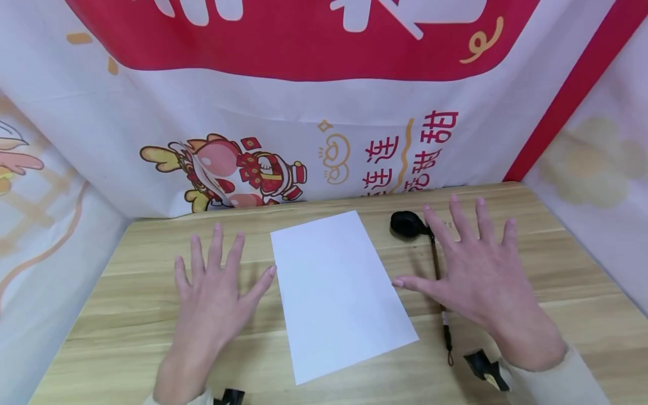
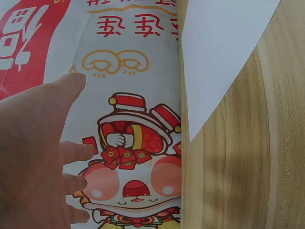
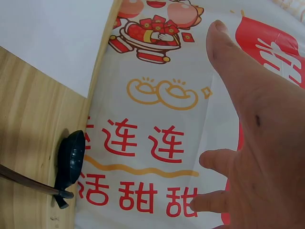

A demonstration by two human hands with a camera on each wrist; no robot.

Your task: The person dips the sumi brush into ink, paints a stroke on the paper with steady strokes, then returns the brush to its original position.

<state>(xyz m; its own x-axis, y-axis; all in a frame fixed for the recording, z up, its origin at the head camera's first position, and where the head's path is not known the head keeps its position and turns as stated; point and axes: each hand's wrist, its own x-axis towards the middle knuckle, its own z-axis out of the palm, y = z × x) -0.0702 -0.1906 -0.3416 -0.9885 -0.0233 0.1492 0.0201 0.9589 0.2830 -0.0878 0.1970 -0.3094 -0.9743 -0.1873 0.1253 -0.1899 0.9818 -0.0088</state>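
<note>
A blank white sheet of paper (image 1: pixel 344 298) lies slightly turned on the wooden table. To its left my left hand (image 1: pixel 210 304) hovers with fingers spread, the thumb tip by the sheet's left edge. My right hand (image 1: pixel 481 281) is spread likewise on the other side, its thumb pointing at the sheet's right edge. Partly under the right hand in the head view lies a writing brush (image 1: pixel 436 259) with a brown shaft and a hanging loop. Its upper end meets a small black dish (image 3: pixel 71 157). Neither hand holds anything.
A wooden table (image 1: pixel 126 337) carries everything. Behind it hangs a white and red printed cloth (image 1: pixel 314 95) with cartoon figures and characters, and more cloth closes off both sides. Black wrist mounts (image 1: pixel 486 368) sit at the sleeves.
</note>
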